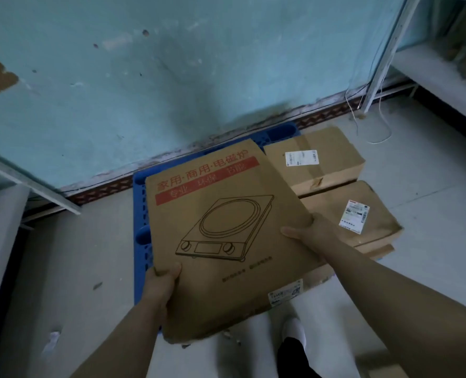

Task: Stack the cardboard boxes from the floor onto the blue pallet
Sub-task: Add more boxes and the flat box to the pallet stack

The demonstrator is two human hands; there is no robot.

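Head view, the only one. Printed box (226, 236): flat, broad brown cardboard, matte, corners scuffed, with a red band of characters and a line drawing of a cooktop on its top face. It is held in the air over the left part of the blue pallet (140, 186), its long axis running away from the person toward the wall (144, 77), skewed a little rightward. Left hand (160, 285) grips the near-left edge, thumb flat on top; the fingers go beneath and cannot be seen. Right hand (308, 233) holds the right edge further up, thumb laid across the top face, fingers curled over the side and hidden. Both hands sit on the near half, so the far end overhangs forward. The pallet is ribbed moulded plastic, its bare strip showing left of the box. Just right of the load lie the far box (316, 159) and near box (357, 214), taped, each with a white label; the near one probably rests on another flat carton, though its edge is dim. Pale floor (62, 268) around.
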